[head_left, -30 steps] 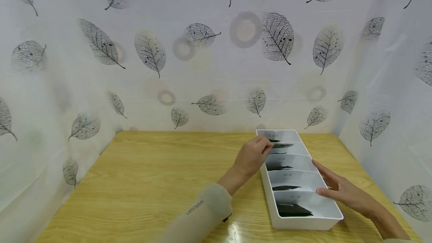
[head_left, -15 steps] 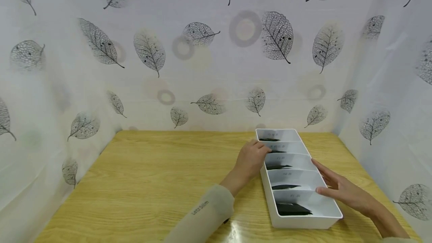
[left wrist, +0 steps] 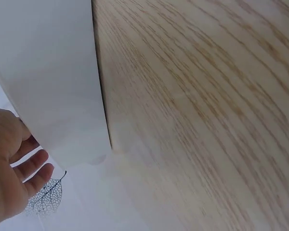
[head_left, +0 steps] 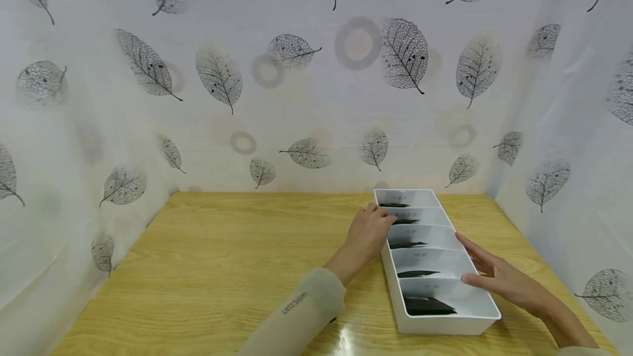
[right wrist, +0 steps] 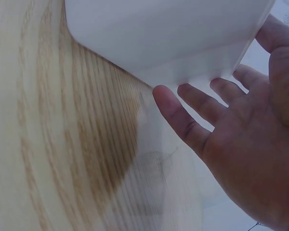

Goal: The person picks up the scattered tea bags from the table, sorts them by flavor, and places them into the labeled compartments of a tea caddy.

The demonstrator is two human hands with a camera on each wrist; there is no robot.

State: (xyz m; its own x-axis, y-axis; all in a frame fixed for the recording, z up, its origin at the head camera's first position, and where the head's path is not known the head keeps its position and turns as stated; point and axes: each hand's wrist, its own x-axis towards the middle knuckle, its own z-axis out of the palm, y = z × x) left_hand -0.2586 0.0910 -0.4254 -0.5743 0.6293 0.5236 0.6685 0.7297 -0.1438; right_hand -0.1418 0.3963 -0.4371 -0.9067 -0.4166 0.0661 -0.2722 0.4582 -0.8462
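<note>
A long white divided box (head_left: 440,326) stands on the right of the table, with several compartments in a row. Each holds a dark, flat, thin thing, such as the black one (head_left: 429,306) in the nearest compartment. My left hand (head_left: 367,232) reaches over the box's left rim, its fingertips at the dark piece (head_left: 408,222) in the second compartment from the far end. In the left wrist view its bent fingers hang over the rim; thumb and index tip are hidden. My right hand (head_left: 509,282) rests against the right side, fingers extended, thumb on the rim.
The wood-grain table (head_left: 222,268) extends to the left of the box. A pale curtain (head_left: 316,103) printed with leaves hangs behind and on both sides. Small grey print marks the compartment walls.
A second ago my left hand held a dark strip above the second compartment. It has since lowered, and the strip now lies down inside. My right hand stays in place.
</note>
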